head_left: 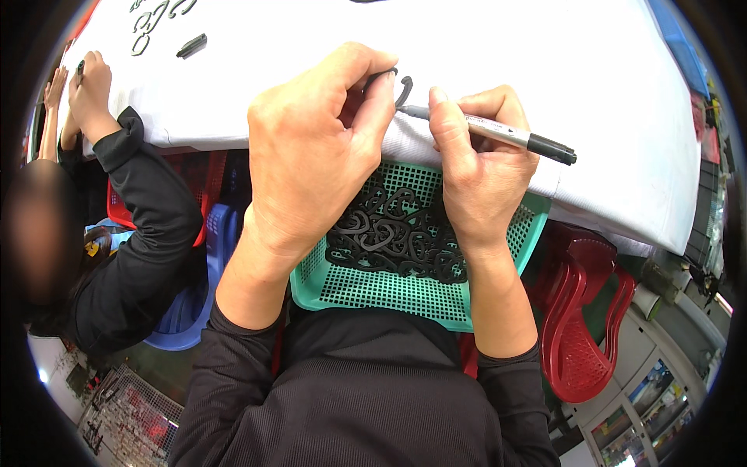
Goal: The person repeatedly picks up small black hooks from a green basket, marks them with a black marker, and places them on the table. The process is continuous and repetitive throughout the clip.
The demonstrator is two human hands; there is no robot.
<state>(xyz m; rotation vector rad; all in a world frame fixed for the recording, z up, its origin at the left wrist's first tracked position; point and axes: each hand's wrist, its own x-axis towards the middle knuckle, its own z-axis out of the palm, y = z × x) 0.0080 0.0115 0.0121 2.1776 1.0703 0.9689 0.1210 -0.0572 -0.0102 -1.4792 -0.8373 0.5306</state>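
Observation:
My left hand pinches a small black curved hook-like piece between thumb and forefinger, above the table's near edge. Part of the piece is hidden behind the fingers. In my right hand is a grey-white marker with a black end; its tip points left and meets or nearly meets the lower end of the piece. Below both hands, a green perforated plastic basket rests at my lap. Many similar black curved pieces lie heaped inside it.
A white-covered table spreads ahead. Outlined curved pieces and a black marker cap lie at its far left. At left a co-worker's hand holds a pen, near a red basket and blue chair. A dark red chair stands right.

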